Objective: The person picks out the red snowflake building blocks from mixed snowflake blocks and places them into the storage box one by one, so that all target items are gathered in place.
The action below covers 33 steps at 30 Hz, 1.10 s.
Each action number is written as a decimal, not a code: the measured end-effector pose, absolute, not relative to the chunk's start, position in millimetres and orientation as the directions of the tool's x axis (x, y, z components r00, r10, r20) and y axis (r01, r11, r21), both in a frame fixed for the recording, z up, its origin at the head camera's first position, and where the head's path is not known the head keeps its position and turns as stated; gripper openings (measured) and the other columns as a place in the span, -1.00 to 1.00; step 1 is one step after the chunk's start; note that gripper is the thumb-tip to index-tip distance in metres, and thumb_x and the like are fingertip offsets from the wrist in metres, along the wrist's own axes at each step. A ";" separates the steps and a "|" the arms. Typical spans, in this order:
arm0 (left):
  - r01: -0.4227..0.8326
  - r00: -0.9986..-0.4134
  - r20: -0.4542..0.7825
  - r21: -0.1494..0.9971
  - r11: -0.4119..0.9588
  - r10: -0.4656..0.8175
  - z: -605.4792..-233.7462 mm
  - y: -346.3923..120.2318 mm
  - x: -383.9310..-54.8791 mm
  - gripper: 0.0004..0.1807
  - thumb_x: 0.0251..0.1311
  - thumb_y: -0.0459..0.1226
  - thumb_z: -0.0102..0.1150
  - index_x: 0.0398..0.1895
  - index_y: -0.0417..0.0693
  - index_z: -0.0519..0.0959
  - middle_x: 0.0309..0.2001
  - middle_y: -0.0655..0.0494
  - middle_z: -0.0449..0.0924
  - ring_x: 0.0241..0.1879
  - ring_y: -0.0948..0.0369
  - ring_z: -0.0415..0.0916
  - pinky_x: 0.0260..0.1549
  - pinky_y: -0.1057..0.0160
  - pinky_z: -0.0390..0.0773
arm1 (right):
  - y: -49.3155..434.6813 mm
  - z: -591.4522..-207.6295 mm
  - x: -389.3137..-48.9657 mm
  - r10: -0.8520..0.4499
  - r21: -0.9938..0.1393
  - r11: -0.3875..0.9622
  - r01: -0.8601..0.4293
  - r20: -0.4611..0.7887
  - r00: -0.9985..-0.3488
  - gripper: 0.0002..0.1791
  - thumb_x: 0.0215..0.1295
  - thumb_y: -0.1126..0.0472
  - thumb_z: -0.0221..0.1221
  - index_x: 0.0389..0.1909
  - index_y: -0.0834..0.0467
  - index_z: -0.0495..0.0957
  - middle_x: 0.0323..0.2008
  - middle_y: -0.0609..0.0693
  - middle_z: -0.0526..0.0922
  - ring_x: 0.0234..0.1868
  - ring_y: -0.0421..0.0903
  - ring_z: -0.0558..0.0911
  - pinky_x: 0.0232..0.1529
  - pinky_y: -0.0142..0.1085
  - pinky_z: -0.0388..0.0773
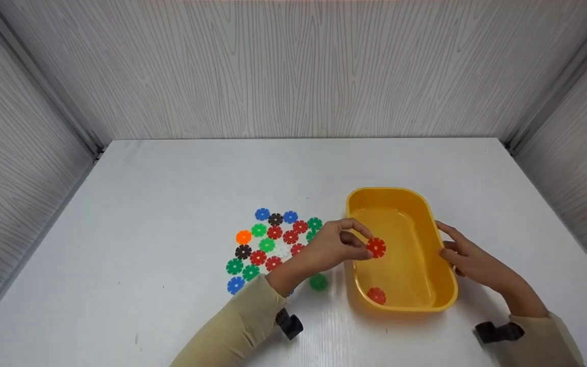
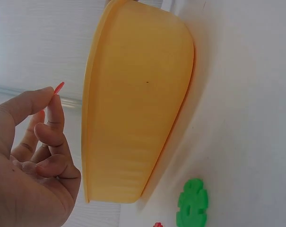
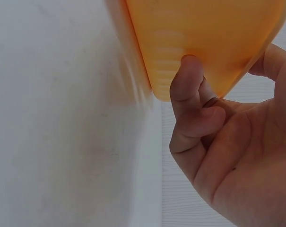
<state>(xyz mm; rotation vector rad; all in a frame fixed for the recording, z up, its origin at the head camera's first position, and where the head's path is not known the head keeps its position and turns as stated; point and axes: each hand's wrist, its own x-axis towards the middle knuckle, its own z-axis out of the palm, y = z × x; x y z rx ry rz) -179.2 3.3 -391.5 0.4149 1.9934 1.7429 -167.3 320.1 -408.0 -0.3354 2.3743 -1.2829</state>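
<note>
My left hand [image 1: 331,247] pinches a red snowflake disc [image 1: 375,247] between thumb and forefinger, held above the left side of a yellow plastic tub [image 1: 400,255]. The left wrist view shows that disc [image 2: 59,88] nearly edge-on at the fingertips, beside the tub's outer wall [image 2: 138,94]. At the tub's right side, my right hand [image 1: 479,262] grips the rim. Its thumb is at the rim and the fingers [image 3: 187,80] lie against the outer wall in the right wrist view. Another red disc [image 1: 376,295] lies inside, near the tub's front left corner.
Left of the tub, several loose discs lie spread on the white table [image 1: 171,204]: blue [image 1: 262,214], black [image 1: 243,252], orange [image 1: 243,237], red and green [image 1: 318,282]. My left forearm covers some of them. Pale wood-grain panels [image 1: 293,71] enclose the back and sides.
</note>
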 end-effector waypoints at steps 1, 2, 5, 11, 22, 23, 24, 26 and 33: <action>-0.071 -0.849 -0.145 0.984 0.161 0.508 -391.7 4.3 -179.7 -0.75 0.09 -0.35 0.35 -0.15 -0.03 0.59 -0.30 0.05 0.70 -0.33 0.26 0.61 -0.20 0.35 0.62 | 320.0 -408.0 -167.1 -0.398 -0.836 0.549 -0.012 -0.248 -0.883 -0.30 0.49 0.19 -0.15 0.52 0.10 -0.25 0.00 0.27 0.46 -0.50 -0.16 0.35 -0.51 -0.39 0.28; -0.072 -0.848 -0.147 0.984 0.165 0.509 -391.5 5.2 -179.9 -0.76 0.09 -0.34 0.35 -0.16 -0.02 0.58 -0.30 0.06 0.69 -0.33 0.26 0.61 -0.19 0.35 0.62 | 320.0 -407.9 -166.9 -0.396 -0.834 0.552 -0.011 -0.250 -0.884 -0.30 0.49 0.18 -0.15 0.52 0.10 -0.25 0.01 0.27 0.46 -0.49 -0.16 0.36 -0.51 -0.39 0.28; -0.074 -0.846 -0.154 0.982 0.174 0.511 -391.4 7.1 -180.1 -0.76 0.09 -0.33 0.35 -0.16 -0.01 0.58 -0.31 0.09 0.69 -0.33 0.27 0.60 -0.19 0.35 0.61 | 320.0 -408.1 -166.7 -0.388 -0.827 0.562 -0.008 -0.256 -0.885 -0.30 0.50 0.17 -0.15 0.52 0.10 -0.25 0.03 0.28 0.46 -0.46 -0.14 0.38 -0.49 -0.39 0.29; -0.048 -0.833 -0.150 0.978 0.201 0.532 -390.4 5.9 -178.6 -0.70 0.07 -0.31 0.38 -0.11 -0.02 0.58 -0.30 0.13 0.67 -0.30 0.27 0.59 -0.21 0.37 0.59 | 320.4 -408.5 -167.1 -0.385 -0.821 0.570 -0.007 -0.260 -0.885 -0.29 0.51 0.14 -0.14 0.52 0.10 -0.25 0.04 0.28 0.45 -0.43 -0.15 0.40 -0.48 -0.39 0.29; 0.084 -0.850 -0.067 0.962 0.261 0.522 -391.2 -25.4 -182.1 -0.68 0.06 -0.23 0.39 -0.10 0.03 0.58 -0.29 0.13 0.58 -0.32 0.21 0.49 -0.35 0.38 0.53 | 320.8 -408.0 -166.8 -0.378 -0.823 0.569 0.012 -0.274 -0.884 -0.29 0.50 0.16 -0.15 0.53 0.07 -0.26 0.07 0.27 0.43 -0.41 -0.15 0.41 -0.46 -0.38 0.29; 0.091 -0.856 -0.070 0.955 0.283 0.513 -391.0 -31.2 -182.4 -0.68 0.07 -0.22 0.38 -0.08 0.03 0.58 -0.28 0.13 0.58 -0.32 0.21 0.49 -0.34 0.37 0.55 | 320.9 -408.1 -166.7 -0.378 -0.824 0.567 0.012 -0.273 -0.884 -0.29 0.50 0.16 -0.15 0.53 0.07 -0.26 0.07 0.28 0.43 -0.41 -0.15 0.41 -0.46 -0.38 0.29; 0.098 -0.861 -0.071 0.949 0.301 0.504 -391.7 -37.0 -182.9 -0.68 0.08 -0.21 0.38 -0.08 0.04 0.57 -0.28 0.13 0.58 -0.33 0.21 0.50 -0.33 0.36 0.57 | 321.0 -408.4 -166.6 -0.382 -0.828 0.561 0.009 -0.268 -0.884 -0.29 0.50 0.16 -0.15 0.53 0.07 -0.26 0.08 0.28 0.43 -0.41 -0.16 0.41 -0.47 -0.38 0.29; 0.104 -0.870 -0.073 0.940 0.326 0.488 -392.8 -49.7 -183.4 -0.67 0.08 -0.20 0.37 -0.07 0.01 0.57 -0.28 0.10 0.60 -0.34 0.22 0.53 -0.27 0.28 0.63 | 321.1 -408.9 -166.5 -0.389 -0.834 0.552 0.002 -0.260 -0.884 -0.30 0.51 0.16 -0.15 0.53 0.08 -0.26 0.08 0.29 0.43 -0.43 -0.16 0.40 -0.48 -0.39 0.29; 0.119 -0.903 -0.073 0.904 0.410 0.423 -402.3 -94.2 -183.8 -0.62 0.07 -0.24 0.38 -0.04 -0.13 0.56 -0.36 0.09 0.51 -0.42 0.22 0.42 -0.40 0.34 0.55 | 321.4 -409.4 -166.7 -0.400 -0.837 0.547 -0.016 -0.245 -0.883 -0.30 0.52 0.15 -0.15 0.52 0.10 -0.25 0.01 0.26 0.45 -0.50 -0.10 0.35 -0.52 -0.38 0.28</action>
